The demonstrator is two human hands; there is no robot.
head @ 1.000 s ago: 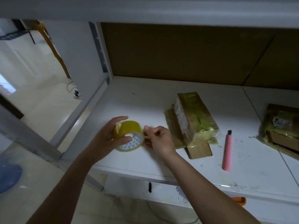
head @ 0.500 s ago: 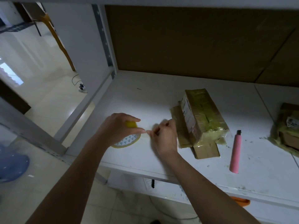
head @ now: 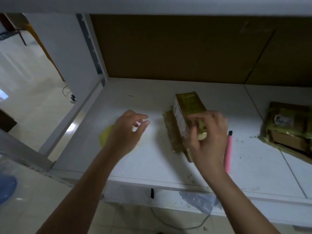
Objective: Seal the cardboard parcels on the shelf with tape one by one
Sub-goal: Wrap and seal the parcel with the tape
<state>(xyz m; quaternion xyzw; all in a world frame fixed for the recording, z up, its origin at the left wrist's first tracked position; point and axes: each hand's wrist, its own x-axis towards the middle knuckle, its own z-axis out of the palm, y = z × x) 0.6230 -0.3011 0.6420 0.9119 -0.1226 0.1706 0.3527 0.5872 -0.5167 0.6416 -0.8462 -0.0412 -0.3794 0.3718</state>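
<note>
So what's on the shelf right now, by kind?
Taped cardboard parcels: 2, one middle, one far right
Yellow tape rolls: 1, mostly hidden behind the left hand
Pink cutters: 1
Total: 4

Your left hand (head: pixel 125 135) covers most of the yellow tape roll (head: pixel 105 136); your right hand (head: pixel 208 137), motion-blurred, hides the near end of the parcel (head: pixel 189 107); second parcel (head: pixel 290 125) cut by the right edge.
</note>
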